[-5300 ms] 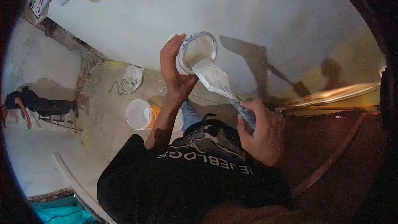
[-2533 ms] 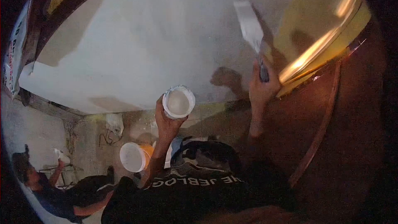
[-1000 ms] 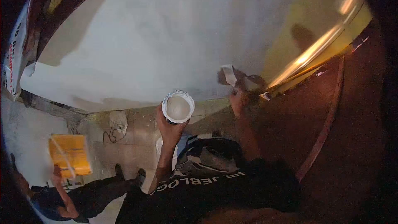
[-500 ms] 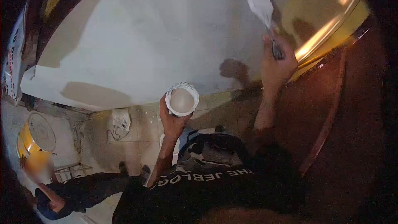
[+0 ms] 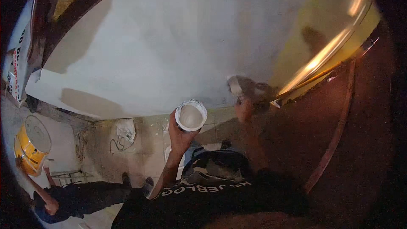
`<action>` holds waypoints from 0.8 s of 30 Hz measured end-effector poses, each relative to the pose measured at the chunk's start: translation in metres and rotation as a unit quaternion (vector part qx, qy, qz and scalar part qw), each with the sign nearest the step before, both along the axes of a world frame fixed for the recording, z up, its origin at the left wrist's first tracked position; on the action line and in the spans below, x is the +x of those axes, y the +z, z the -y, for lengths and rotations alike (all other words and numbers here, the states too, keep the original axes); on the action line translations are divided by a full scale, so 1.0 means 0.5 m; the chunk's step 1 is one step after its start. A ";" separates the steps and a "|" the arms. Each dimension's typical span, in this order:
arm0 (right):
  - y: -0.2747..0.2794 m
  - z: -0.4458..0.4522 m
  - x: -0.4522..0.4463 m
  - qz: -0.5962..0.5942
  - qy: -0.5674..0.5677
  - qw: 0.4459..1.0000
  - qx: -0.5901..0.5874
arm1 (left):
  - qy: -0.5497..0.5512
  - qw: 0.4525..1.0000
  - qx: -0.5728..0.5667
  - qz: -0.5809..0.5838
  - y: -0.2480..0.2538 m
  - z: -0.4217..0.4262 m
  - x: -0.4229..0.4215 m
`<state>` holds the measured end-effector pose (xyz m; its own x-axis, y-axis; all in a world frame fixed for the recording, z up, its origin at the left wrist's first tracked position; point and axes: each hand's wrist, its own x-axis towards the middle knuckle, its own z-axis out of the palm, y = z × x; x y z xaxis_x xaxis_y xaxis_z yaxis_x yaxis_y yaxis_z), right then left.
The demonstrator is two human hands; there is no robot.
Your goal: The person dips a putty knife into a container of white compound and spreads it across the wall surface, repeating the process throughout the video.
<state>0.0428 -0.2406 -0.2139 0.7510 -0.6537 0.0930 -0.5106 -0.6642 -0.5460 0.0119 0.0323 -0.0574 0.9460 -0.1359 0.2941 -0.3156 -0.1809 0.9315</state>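
My left hand [image 5: 180, 140] is wrapped round a white tub [image 5: 202, 116], whose rim is crusted with white and which holds pale, paint-like liquid. My right hand [image 5: 244, 109], in dim light, grips a paintbrush [image 5: 235, 85] near the lower part of the wall. The brush head is pale and blurred, close to the wall surface; whether it touches I cannot tell. Across the view stretches the wall [image 5: 169, 51], mostly white with a yellowish stretch at the right. Shadows of the hand and brush fall on it.
At the left, another person [image 5: 80, 199] in dark clothes stands by a yellow bucket [image 5: 32, 146]. A white bag [image 5: 126, 130] lies on the tiled floor [image 5: 144, 157]. A printed sack [image 5: 19, 63] is at the upper left. A brown surface [image 5: 313, 131] fills the right side.
My right hand has swung down and left with the paintbrush, from high on the wall to its lower part. The tub has shifted slightly right and down in view.
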 end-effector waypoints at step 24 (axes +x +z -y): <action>0.662 0.076 -0.038 0.446 0.050 0.877 -0.169 | 0.054 0.995 0.078 0.025 0.010 -0.006 -0.009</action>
<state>0.0239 -0.2785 0.1170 0.3327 -0.4108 0.8488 0.0910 -0.8819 -0.4625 0.0072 0.0351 -0.0522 0.9425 -0.0819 0.3241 -0.3314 -0.3566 0.8735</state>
